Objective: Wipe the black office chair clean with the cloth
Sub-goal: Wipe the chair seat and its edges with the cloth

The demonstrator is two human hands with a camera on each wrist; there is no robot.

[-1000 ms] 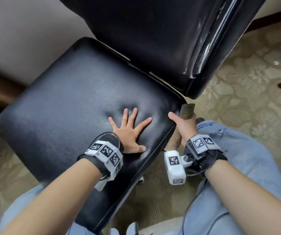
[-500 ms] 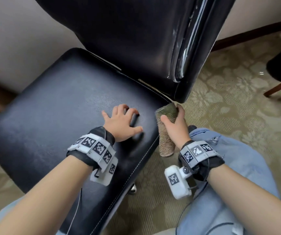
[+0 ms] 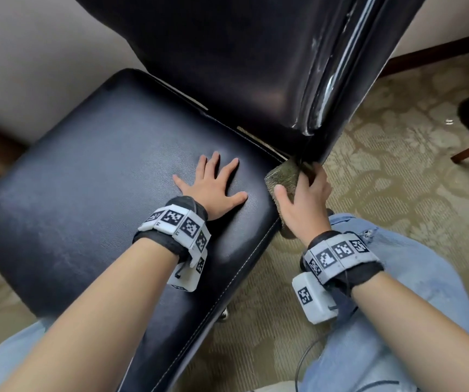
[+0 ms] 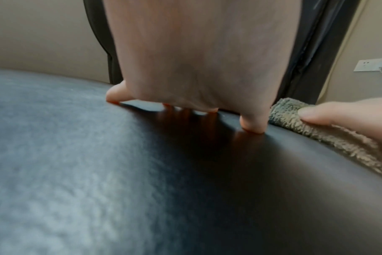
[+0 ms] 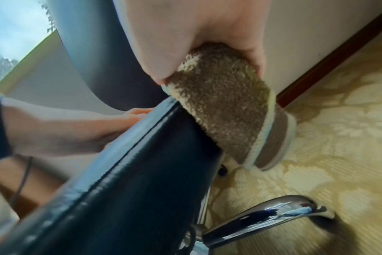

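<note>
My left hand [image 3: 213, 188] lies flat on the black seat [image 3: 91, 193] of the office chair, near the middle of the head picture. My fingers are straight and spread out, and they hold nothing. In the left wrist picture my fingertips [image 4: 253, 126] press down on the shiny black seat.

My right hand [image 3: 304, 202] is just to the right of it, at the right edge of the seat. It grips the cloth [image 3: 284, 174], which is brown and fuzzy. My thumb is on one side of the cloth and my fingers curl round the other side. The cloth touches the side of the seat, right under the bottom corner of the chair back [image 3: 255, 66]. In the right wrist picture the cloth [image 5: 225, 110] hangs down past the seat edge in the middle of the frame.

The chair back fills the top of the head picture. A shiny metal chair leg [image 5: 262, 217] shows at the lower right of the right wrist picture, above the patterned carpet [image 3: 397, 179].
</note>
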